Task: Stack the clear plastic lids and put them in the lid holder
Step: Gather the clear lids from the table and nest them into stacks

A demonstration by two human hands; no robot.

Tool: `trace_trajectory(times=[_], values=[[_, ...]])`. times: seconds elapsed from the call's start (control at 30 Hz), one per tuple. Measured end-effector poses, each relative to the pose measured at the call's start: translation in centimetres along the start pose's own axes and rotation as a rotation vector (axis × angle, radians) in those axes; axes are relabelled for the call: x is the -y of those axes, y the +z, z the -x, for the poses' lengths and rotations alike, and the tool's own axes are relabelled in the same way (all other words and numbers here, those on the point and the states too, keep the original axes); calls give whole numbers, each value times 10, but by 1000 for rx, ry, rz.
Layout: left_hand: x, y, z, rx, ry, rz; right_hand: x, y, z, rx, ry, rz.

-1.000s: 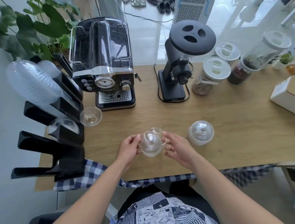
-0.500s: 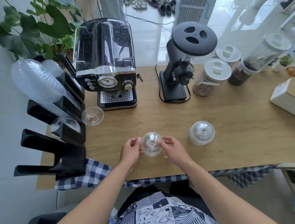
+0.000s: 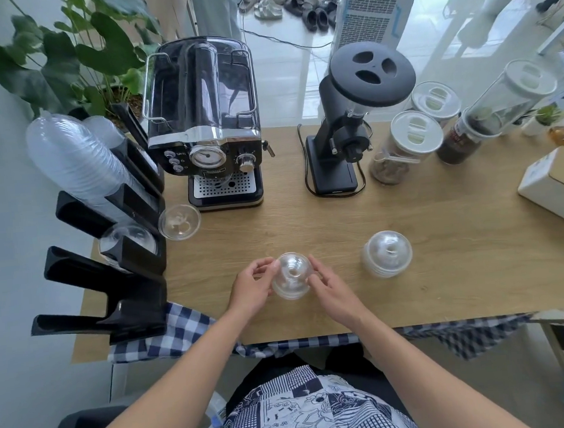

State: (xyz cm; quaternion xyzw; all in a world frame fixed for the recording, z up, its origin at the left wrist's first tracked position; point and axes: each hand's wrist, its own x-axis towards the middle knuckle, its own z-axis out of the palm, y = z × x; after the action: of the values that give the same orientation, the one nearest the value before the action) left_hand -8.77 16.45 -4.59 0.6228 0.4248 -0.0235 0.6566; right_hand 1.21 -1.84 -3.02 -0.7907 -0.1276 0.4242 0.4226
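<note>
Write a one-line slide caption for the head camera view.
Both hands hold a stack of clear dome lids on the wooden table, near the black lid holder.

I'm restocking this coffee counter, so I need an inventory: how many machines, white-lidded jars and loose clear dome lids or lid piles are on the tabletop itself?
Machines: 2, the espresso machine and the grinder
White-lidded jars: 3
Clear dome lids or piles on the tabletop: 3
Total: 8
</note>
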Motion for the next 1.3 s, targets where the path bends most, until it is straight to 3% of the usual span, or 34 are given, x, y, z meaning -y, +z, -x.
trace_trajectory(times=[0.23, 0.5, 0.6, 0.83, 1.07, 1.17, 1.3], values=[[2, -3, 4, 68, -70, 143, -6, 8, -7, -56, -140, 345], [0, -4, 3, 50, -90, 140, 4, 9, -15, -70, -176, 388], [-3, -18, -5, -10, -2, -90, 5, 8, -17, -52, -162, 376], [-20, -77, -38, -500, 429, -816, 6, 1, -19, -12, -150, 446], [-19, -107, -72, -483, 255, -1232, 34, -33, -11, -130, -246, 573], [-15, -113, -73, -505, 289, -1258, 34, -64, -10, -270, -224, 637], [-13, -117, -74, -473, 335, -1235, 19, -100, -7, -484, -56, 690]])
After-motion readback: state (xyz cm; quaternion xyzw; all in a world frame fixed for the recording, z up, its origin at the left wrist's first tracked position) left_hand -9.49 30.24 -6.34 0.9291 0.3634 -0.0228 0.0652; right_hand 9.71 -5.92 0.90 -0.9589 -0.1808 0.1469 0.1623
